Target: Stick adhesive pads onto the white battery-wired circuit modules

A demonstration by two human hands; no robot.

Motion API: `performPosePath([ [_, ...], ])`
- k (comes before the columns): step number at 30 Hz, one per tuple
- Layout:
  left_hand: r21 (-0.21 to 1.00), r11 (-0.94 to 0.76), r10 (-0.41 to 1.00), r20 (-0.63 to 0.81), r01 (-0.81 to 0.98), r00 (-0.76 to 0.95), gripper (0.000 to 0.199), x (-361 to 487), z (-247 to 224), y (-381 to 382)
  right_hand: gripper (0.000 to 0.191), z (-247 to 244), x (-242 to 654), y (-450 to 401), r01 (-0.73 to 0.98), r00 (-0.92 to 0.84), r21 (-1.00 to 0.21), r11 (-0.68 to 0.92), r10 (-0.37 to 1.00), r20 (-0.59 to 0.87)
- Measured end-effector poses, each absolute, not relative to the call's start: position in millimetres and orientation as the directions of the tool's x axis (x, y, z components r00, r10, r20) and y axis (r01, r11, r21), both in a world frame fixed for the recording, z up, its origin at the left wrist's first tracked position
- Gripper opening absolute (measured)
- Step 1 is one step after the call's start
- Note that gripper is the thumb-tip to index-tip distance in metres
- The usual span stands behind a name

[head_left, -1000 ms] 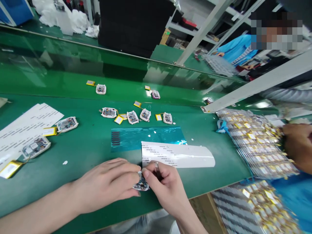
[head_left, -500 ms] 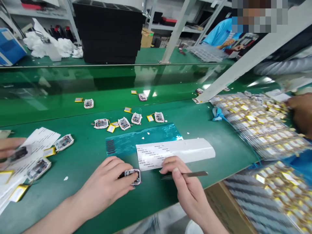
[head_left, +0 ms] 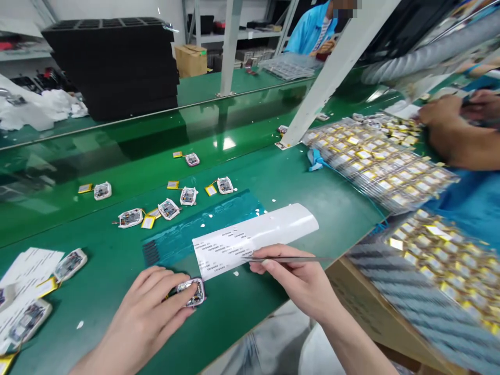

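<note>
My left hand (head_left: 160,304) grips a small rounded-square device housing with an exposed circuit board (head_left: 196,293), its index finger lying across the board. In my right hand (head_left: 291,276) is a pair of metal tweezers (head_left: 300,259), held between thumb and fingers, tips pointing left over a white label sheet (head_left: 273,229). Rows of small dark printed labels cover the sheet's left part. Under its upper edge lies a translucent blue film (head_left: 187,229) with black strips at the left end. Whether the tweezer tips hold a label is too small to tell.
Similar housings wired to yellow-edged batteries lie beyond the film, such as one housing (head_left: 169,209), and on the green conveyor (head_left: 136,177). More lie at left beside a printed sheet (head_left: 35,265). Battery-filled clear trays (head_left: 375,156) stand at right, near a co-worker's arm (head_left: 453,130). A slanted post (head_left: 336,73) rises behind.
The view has swung right. My right hand has brought the tweezers over the label sheet's printed part, tips now pointing left. My left hand still holds the housing. The co-worker's hand at far left is out of view.
</note>
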State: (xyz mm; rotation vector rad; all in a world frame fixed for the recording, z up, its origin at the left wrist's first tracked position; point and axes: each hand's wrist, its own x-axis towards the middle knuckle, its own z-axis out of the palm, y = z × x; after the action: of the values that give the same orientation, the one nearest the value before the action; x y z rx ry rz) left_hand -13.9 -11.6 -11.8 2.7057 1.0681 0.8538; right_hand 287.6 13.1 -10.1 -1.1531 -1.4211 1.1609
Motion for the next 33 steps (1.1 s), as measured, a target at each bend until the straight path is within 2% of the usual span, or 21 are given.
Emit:
performPosePath([
  [3, 0.281, -0.733, 0.672, 0.437, 0.62, 0.598, 0.022, -14, -10, -13, 0.03, -6, 291, 17, 0.072, -0.158, -0.986, 0.148, 0.978, 0.135],
  [6, 0.27, -0.714, 0.695, 0.381, 0.646, 0.609, 0.022, -16, -10, -14, 0.026, 2, 293, 27, 0.118, -0.181, -0.968, 0.223, 0.963, 0.199],
  [8, 0.271, -0.708, 0.703, 0.351, 0.652, 0.618, 0.022, -19, -10, -15, 0.027, 8, 296, 39, 0.17, -0.164, -0.968, 0.183, 0.974, 0.155],
  [10, 0.27, -0.699, 0.711, 0.36, 0.663, 0.604, 0.023, -20, -8, -13, 0.032, 12, 300, 55, 0.195, -0.167, -0.977, 0.085, 0.985, 0.052],
  [13, 0.262, -0.673, 0.731, 0.375, 0.691, 0.57, 0.027, -9, -1, -4, 0.04, 14, 307, 81, 0.174, -0.224, -0.983, -0.061, 0.969, -0.1],
  [15, 0.249, -0.69, 0.719, 0.339, 0.679, 0.606, 0.026, 9, 7, 7, 0.042, 15, 308, 95, 0.167, -0.253, -0.98, -0.107, 0.956, -0.147],
  [20, 0.172, -0.748, 0.663, 0.138, 0.641, 0.736, 0.044, 65, 20, 38, 0.042, 12, 301, 114, 0.193, -0.326, -0.969, -0.155, 0.921, -0.212],
  [23, 0.161, -0.727, 0.681, 0.043, 0.667, 0.732, 0.039, 79, 17, 48, 0.042, 9, 298, 118, 0.192, -0.362, -0.964, -0.182, 0.9, -0.242],
  [33, 0.127, -0.741, 0.668, 0.041, 0.659, 0.743, 0.046, 74, 15, 44, 0.04, 6, 297, 127, 0.156, -0.433, -0.961, -0.229, 0.859, -0.275],
])
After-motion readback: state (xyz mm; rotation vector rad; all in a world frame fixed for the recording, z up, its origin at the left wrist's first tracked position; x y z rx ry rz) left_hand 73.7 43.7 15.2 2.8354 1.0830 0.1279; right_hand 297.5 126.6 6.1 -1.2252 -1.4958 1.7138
